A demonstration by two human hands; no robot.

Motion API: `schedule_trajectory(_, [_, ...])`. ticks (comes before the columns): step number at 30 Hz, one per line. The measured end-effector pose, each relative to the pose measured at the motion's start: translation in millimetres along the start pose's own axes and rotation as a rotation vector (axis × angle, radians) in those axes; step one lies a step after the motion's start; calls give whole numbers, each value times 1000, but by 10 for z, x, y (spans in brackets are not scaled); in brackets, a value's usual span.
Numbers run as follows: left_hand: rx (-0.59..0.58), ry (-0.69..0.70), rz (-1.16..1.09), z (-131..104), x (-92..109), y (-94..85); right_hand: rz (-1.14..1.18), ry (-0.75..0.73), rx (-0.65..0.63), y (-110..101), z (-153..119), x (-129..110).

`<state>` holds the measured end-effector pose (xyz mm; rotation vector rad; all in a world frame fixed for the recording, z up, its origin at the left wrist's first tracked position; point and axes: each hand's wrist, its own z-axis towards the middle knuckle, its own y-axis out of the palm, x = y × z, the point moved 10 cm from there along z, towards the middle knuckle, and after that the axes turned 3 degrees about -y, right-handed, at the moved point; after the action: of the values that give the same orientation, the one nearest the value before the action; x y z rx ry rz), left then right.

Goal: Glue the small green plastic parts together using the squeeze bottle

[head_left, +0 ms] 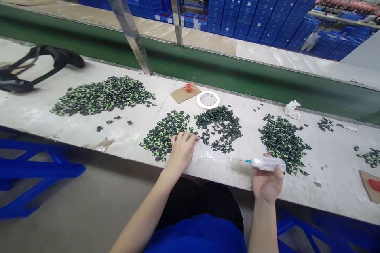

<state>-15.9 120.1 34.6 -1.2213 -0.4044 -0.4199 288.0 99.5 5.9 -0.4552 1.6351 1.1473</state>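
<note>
My right hand (268, 184) is wrapped around a translucent squeeze bottle (270, 163) with a white cap and a thin blue-based needle tip. The bottle lies nearly level, its needle pointing left above the table. My left hand (182, 150) rests at the right edge of a pile of small black-and-green parts (162, 136). Its fingers are curled and close together; whatever is under the fingertips is hidden. Just right of that hand spreads a heap of small plain dark pieces (228, 128). Another black-and-green pile (282, 142) lies behind the bottle.
A larger pile of parts (103, 97) covers the table's left. Near the back edge are a white tape roll (200, 100), cardboard (178, 95) with a red cap (188, 87), and crumpled tissue (292, 109). A black frame (44, 67) stands far left; metal posts (127, 23) rise behind.
</note>
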Motion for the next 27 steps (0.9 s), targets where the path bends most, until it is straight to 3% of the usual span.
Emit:
schedule_trajectory(4, [23, 61, -157, -115, 93, -24, -30, 21, -56, 100, -39, 30])
schedule_trajectory(9, [18, 158, -203, -283, 333, 101, -186, -7, -62, 168, -110, 73])
schedule_trajectory(16, [-2, 104, -332, -353, 225, 181, -552, -122, -117, 362, -336, 63])
schedule_trajectory(21, [9, 58, -423, -343, 152, 159, -625, -131, -114, 534, -406, 76])
schedule_trajectory(27, [23, 41, -456, -333, 140, 167, -645, -73, -118, 566, -388, 174])
